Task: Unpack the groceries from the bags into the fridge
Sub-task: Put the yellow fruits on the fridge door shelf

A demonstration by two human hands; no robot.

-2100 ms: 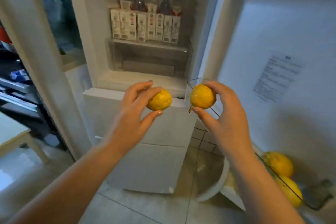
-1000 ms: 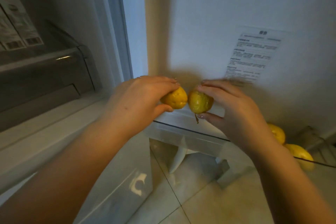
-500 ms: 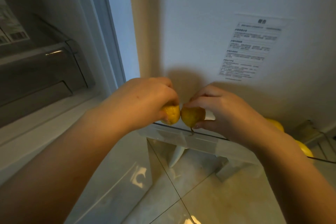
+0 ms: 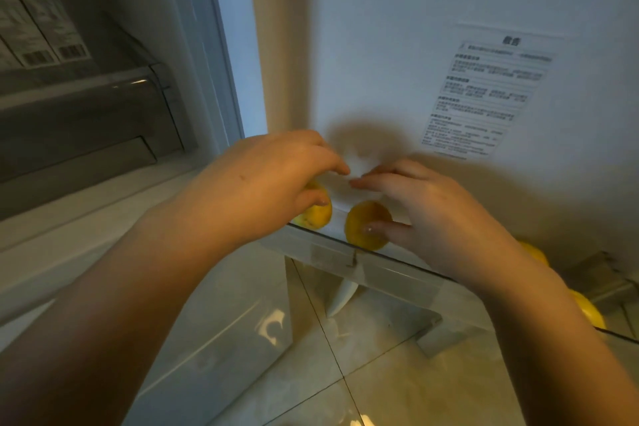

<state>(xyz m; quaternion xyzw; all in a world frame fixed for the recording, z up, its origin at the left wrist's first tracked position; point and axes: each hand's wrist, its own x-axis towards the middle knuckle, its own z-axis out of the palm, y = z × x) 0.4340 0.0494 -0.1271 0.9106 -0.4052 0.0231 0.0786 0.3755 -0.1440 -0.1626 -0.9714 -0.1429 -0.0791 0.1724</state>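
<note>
2 hands (image 4: 276, 183) (image 4: 428, 214), 4 yellow fruits (image 4: 364, 223) in door shelf (image 4: 390, 270).

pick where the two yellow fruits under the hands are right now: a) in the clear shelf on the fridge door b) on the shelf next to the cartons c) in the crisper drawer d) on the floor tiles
a: the left hand and right hand set each yellow fruit behind the rim of the clear door shelf, below the label on the fridge door.
</note>
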